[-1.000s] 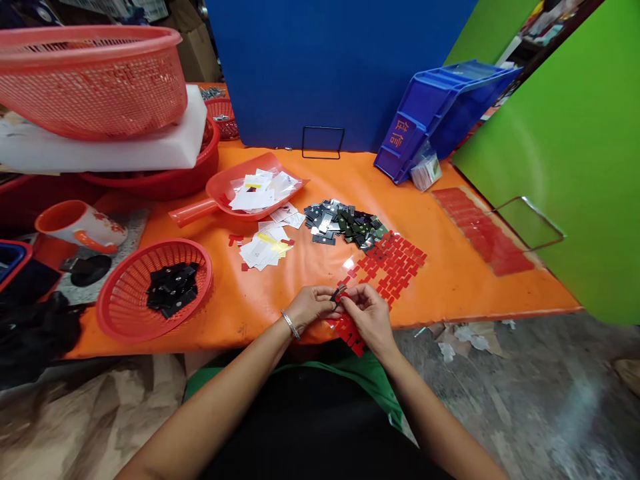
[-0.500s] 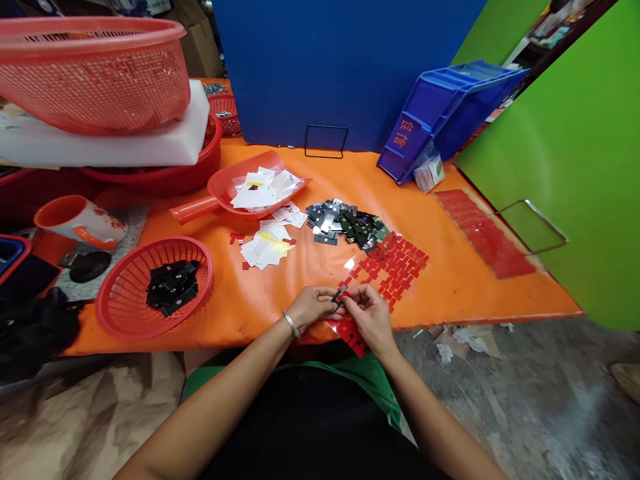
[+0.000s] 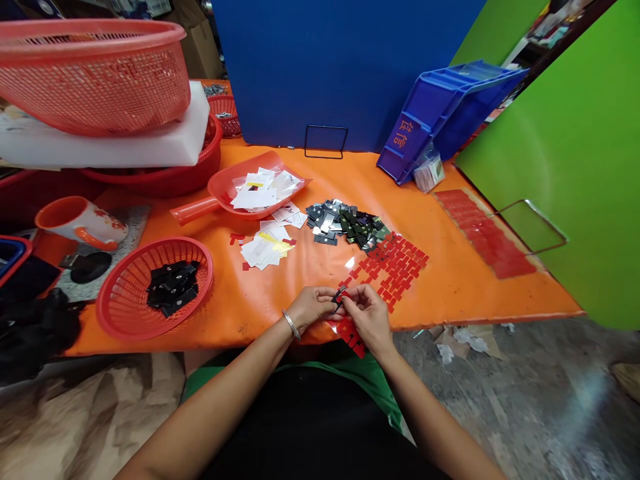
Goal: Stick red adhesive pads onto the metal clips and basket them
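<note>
Tilted slightly since the earlier frame, one dark plate [image 3: 339, 299] sits pinched above the table [image 3: 450, 287] by our left hand [image 3: 313, 307] and right hand [image 3: 371, 317], fingers closed; we judge heaped plates [image 3: 326, 223] remaining, basketed black pieces [image 3: 173, 287] done.

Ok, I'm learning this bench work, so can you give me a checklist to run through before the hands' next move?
1. Left hand gripping the small dark piece: ok.
2. Right hand at that piece: ok, its fingertips meet it.
3. Piece's underside: cannot tell, hidden.
4. Red sheet wholly on the table: not ok, its near end juts past the edge.
5. Red basket upright, holding black pieces: ok.
</note>
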Action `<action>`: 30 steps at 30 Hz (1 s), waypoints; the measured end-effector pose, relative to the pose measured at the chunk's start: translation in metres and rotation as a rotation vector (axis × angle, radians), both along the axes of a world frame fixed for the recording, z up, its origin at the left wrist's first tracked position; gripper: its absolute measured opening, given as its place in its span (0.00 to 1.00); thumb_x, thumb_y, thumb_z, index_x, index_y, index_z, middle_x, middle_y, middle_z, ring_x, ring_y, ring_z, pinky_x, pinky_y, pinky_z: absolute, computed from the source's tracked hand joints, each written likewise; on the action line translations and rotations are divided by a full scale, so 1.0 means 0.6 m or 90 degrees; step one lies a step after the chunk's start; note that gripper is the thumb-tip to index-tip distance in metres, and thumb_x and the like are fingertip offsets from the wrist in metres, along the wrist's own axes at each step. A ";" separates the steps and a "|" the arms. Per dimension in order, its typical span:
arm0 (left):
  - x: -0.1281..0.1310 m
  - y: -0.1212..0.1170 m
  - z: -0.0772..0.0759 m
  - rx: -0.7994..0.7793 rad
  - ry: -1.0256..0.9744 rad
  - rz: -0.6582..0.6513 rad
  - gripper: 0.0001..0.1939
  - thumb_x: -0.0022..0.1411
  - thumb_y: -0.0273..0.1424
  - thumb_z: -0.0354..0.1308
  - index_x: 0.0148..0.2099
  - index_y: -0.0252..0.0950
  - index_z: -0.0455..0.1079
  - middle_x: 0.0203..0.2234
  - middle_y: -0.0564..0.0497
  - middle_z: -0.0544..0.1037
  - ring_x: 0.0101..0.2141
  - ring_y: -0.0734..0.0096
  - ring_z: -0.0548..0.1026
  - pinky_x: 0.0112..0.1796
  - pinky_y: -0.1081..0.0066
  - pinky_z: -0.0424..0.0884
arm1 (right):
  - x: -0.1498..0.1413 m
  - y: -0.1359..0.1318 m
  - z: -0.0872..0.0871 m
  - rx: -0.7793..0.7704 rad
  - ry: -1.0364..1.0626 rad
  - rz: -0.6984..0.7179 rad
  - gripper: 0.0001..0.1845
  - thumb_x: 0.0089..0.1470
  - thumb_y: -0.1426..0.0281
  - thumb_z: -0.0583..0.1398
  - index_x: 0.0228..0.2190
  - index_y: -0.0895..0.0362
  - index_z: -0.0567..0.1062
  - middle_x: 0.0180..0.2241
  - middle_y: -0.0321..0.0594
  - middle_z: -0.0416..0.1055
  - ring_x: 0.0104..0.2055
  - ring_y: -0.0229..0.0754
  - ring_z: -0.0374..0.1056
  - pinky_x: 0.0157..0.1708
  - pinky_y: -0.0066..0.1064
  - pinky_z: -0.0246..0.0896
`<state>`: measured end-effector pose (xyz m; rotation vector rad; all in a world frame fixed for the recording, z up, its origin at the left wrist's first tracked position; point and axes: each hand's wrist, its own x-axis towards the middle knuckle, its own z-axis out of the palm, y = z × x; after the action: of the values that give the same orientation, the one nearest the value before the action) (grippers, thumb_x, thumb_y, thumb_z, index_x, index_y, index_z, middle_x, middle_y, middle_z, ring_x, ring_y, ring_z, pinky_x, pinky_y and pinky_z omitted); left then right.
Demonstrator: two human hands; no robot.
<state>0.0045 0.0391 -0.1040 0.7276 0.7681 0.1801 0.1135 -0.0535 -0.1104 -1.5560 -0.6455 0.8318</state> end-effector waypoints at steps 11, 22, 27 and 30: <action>0.000 -0.001 0.005 -0.003 -0.004 -0.003 0.11 0.44 0.18 0.64 0.34 0.28 0.72 0.23 0.50 0.77 0.24 0.75 0.77 0.33 0.75 0.75 | -0.003 -0.001 -0.003 0.008 -0.032 -0.009 0.12 0.47 0.61 0.63 0.29 0.54 0.68 0.24 0.32 0.66 0.22 0.38 0.67 0.23 0.31 0.66; 0.006 -0.007 0.005 0.020 0.022 0.030 0.06 0.49 0.22 0.63 0.32 0.28 0.72 0.22 0.50 0.77 0.23 0.75 0.76 0.33 0.73 0.74 | -0.004 -0.002 -0.006 0.009 -0.065 -0.006 0.12 0.48 0.60 0.63 0.29 0.54 0.67 0.23 0.32 0.67 0.22 0.39 0.68 0.23 0.31 0.66; 0.015 -0.017 0.002 0.059 0.049 0.081 0.02 0.51 0.21 0.61 0.30 0.29 0.72 0.19 0.53 0.75 0.21 0.77 0.74 0.28 0.76 0.74 | -0.011 -0.010 -0.006 -0.004 -0.140 -0.006 0.10 0.52 0.60 0.60 0.30 0.53 0.69 0.26 0.35 0.69 0.24 0.40 0.69 0.26 0.33 0.67; 0.014 -0.020 0.000 0.063 0.039 0.091 0.02 0.50 0.23 0.62 0.30 0.29 0.72 0.20 0.53 0.75 0.21 0.77 0.74 0.29 0.75 0.74 | -0.014 -0.013 -0.001 0.001 -0.269 -0.032 0.07 0.53 0.63 0.59 0.31 0.53 0.71 0.34 0.41 0.70 0.31 0.42 0.69 0.28 0.34 0.67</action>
<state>0.0130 0.0272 -0.1040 0.7756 0.8739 0.3281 0.1049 -0.0616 -0.1110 -1.7553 -0.9042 0.4636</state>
